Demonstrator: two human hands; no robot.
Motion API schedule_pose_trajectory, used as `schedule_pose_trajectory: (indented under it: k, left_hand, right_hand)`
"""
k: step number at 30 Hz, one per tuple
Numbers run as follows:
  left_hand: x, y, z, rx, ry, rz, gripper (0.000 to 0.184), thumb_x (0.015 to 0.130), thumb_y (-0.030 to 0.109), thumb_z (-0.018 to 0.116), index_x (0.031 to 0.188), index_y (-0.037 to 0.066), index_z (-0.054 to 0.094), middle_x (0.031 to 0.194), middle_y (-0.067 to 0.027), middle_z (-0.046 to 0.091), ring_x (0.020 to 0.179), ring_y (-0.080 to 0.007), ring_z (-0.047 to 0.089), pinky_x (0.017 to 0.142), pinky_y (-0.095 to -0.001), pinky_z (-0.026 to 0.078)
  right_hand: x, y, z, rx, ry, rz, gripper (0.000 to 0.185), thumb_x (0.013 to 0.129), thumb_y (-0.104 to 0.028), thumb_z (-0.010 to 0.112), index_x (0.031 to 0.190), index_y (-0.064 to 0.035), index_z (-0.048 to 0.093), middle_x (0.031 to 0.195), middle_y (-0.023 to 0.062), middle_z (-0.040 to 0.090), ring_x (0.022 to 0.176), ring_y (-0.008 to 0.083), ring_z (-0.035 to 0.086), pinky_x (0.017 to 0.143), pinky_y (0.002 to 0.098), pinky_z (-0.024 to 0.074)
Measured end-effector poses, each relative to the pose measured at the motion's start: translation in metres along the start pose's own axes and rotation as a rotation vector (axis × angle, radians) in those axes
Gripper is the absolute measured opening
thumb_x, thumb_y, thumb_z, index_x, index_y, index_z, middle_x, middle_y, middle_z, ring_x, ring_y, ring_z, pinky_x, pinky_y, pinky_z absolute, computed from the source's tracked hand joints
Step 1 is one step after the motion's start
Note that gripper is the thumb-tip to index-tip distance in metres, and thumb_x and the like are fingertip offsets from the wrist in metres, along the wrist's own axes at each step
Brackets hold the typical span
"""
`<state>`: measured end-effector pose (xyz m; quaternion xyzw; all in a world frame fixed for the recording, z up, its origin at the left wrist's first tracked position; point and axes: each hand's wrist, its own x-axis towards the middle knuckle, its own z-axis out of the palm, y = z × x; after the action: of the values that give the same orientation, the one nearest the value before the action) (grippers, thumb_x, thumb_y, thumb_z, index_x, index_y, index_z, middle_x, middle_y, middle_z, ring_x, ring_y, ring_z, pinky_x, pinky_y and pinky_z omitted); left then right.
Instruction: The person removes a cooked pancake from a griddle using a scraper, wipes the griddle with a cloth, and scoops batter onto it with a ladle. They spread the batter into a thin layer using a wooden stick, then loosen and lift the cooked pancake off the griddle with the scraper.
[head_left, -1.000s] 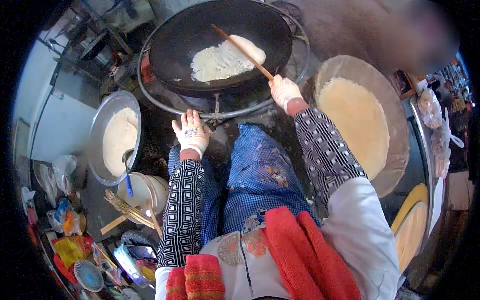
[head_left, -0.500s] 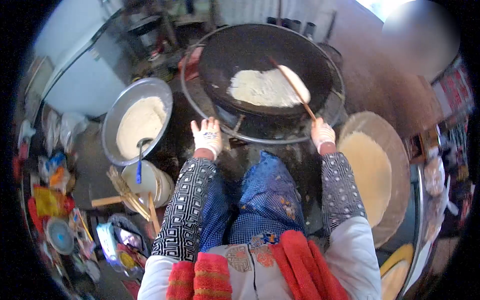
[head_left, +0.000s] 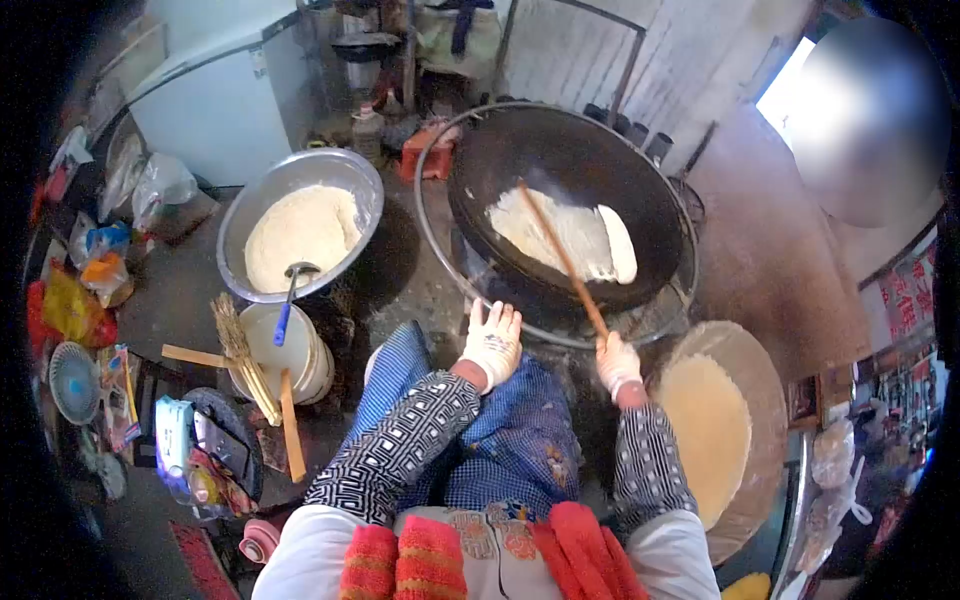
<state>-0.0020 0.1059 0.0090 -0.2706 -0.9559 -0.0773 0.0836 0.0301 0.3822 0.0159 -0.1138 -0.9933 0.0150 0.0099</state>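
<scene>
A large dark round pan (head_left: 570, 140) inside a metal ring (head_left: 428, 215) holds a white sheet of batter (head_left: 560, 232) with a thick rolled edge at its right. My right hand (head_left: 618, 362), in a whitish glove, is closed round the lower end of a wooden stick (head_left: 560, 250), whose upper part lies over the batter's left part. Gloved too, my left hand (head_left: 493, 343) rests near the ring's front rim with its fingers spread, holding nothing. To the right of my right hand, a round thin yellowish sheet (head_left: 705, 430) lies on a brownish round tray (head_left: 765, 440).
At left are a metal basin (head_left: 233, 235) of pale batter with a blue-handled ladle (head_left: 283, 322), and a white bucket (head_left: 318, 365) with a straw brush (head_left: 238, 345). A red box (head_left: 420, 155) sits behind the ring. Plastic bags (head_left: 165, 190) lie far left.
The view has swung, so the pan sits lower and further right. The stick has shifted from the batter's right part toward its left. My left hand has moved right along the ring.
</scene>
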Motion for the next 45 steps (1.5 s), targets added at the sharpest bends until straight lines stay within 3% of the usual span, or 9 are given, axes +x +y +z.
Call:
schedule_pose_trajectory:
  k: [3, 7, 19, 24, 28, 33, 36, 42, 45]
  left_hand:
    - [-0.004, 0.008, 0.011, 0.162, 0.024, -0.001, 0.053, 0.091, 0.022, 0.044, 0.138, -0.001, 0.044, 0.144, -0.0175, 0.045, 0.137, -0.0331, 0.038, 0.113, -0.0634, 0.012]
    - [-0.001, -0.001, -0.021, 0.114, -0.142, 0.0, 0.049, 0.096, 0.014, 0.028, 0.142, 0.0, 0.039, 0.148, -0.0164, 0.041, 0.141, -0.0303, 0.033, 0.116, -0.0629, 0.007]
    - [0.004, -0.028, -0.006, 0.26, -0.117, -0.058, 0.046, 0.096, 0.021, 0.038, 0.139, 0.006, 0.046, 0.146, -0.0108, 0.045, 0.139, -0.0268, 0.037, 0.114, -0.065, 0.008]
    - [0.01, -0.037, -0.014, 0.22, -0.099, -0.098, 0.046, 0.096, 0.018, 0.036, 0.139, 0.006, 0.046, 0.145, -0.0113, 0.046, 0.138, -0.0267, 0.038, 0.113, -0.0658, 0.009]
    - [0.011, -0.045, -0.026, 0.182, -0.168, -0.142, 0.047, 0.097, 0.017, 0.035, 0.141, 0.006, 0.043, 0.149, -0.0104, 0.041, 0.139, -0.0269, 0.036, 0.114, -0.0659, 0.007]
    - [0.013, -0.06, -0.024, 0.134, -0.171, -0.207, 0.047, 0.097, 0.016, 0.035, 0.143, 0.006, 0.041, 0.152, -0.0094, 0.038, 0.141, -0.0261, 0.034, 0.114, -0.0656, 0.006]
    - [0.02, -0.088, 0.016, -0.024, 0.146, -0.184, 0.033, 0.093, 0.011, 0.04, 0.123, 0.006, 0.054, 0.122, -0.0115, 0.058, 0.115, -0.0285, 0.052, 0.108, -0.0556, 0.028]
    - [0.017, -0.031, -0.008, 0.122, 0.141, -0.094, 0.03, 0.092, 0.017, 0.046, 0.115, 0.003, 0.058, 0.115, -0.0142, 0.06, 0.117, -0.0294, 0.052, 0.111, -0.06, 0.027]
    - [0.01, 0.004, 0.02, 0.103, 0.157, -0.046, 0.03, 0.091, 0.02, 0.049, 0.11, 0.001, 0.061, 0.112, -0.0156, 0.061, 0.118, -0.0298, 0.052, 0.112, -0.0621, 0.026]
  right_hand:
    - [0.02, 0.028, -0.019, 0.103, 0.044, 0.262, 0.032, 0.099, -0.033, 0.042, 0.098, -0.0036, 0.054, 0.085, 0.0263, 0.067, 0.075, 0.0426, 0.066, 0.073, 0.0499, 0.0529]
    - [0.02, 0.008, -0.044, 0.012, 0.095, 0.131, 0.032, 0.099, -0.033, 0.042, 0.102, -0.0038, 0.055, 0.088, 0.0259, 0.068, 0.083, 0.04, 0.067, 0.075, 0.0488, 0.0523]
    - [0.033, 0.041, -0.028, 0.009, 0.037, 0.314, 0.034, 0.099, -0.034, 0.041, 0.103, -0.0041, 0.056, 0.094, 0.0244, 0.069, 0.088, 0.0398, 0.067, 0.077, 0.0493, 0.0533]
    - [0.008, 0.02, -0.028, 0.044, 0.074, 0.05, 0.029, 0.096, -0.034, 0.049, 0.098, -0.0049, 0.055, 0.081, 0.0281, 0.065, 0.081, 0.0458, 0.064, 0.072, 0.0536, 0.0505]
    - [0.013, 0.046, -0.031, 0.056, 0.108, 0.315, 0.028, 0.097, -0.032, 0.049, 0.097, -0.0047, 0.056, 0.082, 0.0267, 0.066, 0.081, 0.0447, 0.064, 0.071, 0.0522, 0.051]
    - [0.021, 0.037, -0.03, -0.058, 0.254, 0.071, 0.03, 0.098, -0.032, 0.045, 0.094, -0.0046, 0.055, 0.077, 0.0246, 0.066, 0.072, 0.0412, 0.066, 0.064, 0.0524, 0.0522]
    - [0.046, 0.121, 0.027, 0.01, 0.12, 0.045, 0.026, 0.097, -0.028, 0.047, 0.088, -0.006, 0.059, 0.075, 0.0187, 0.067, 0.068, 0.0355, 0.066, 0.059, 0.0475, 0.0521]
    - [0.031, 0.073, 0.012, 0.136, 0.347, -0.105, 0.03, 0.098, -0.031, 0.05, 0.103, -0.0015, 0.054, 0.086, 0.0271, 0.065, 0.082, 0.0468, 0.062, 0.069, 0.0564, 0.0472]
    - [0.028, 0.099, 0.015, -0.017, 0.173, 0.161, 0.027, 0.098, -0.029, 0.049, 0.098, -0.0021, 0.055, 0.085, 0.0285, 0.063, 0.083, 0.0477, 0.061, 0.069, 0.0556, 0.0459]
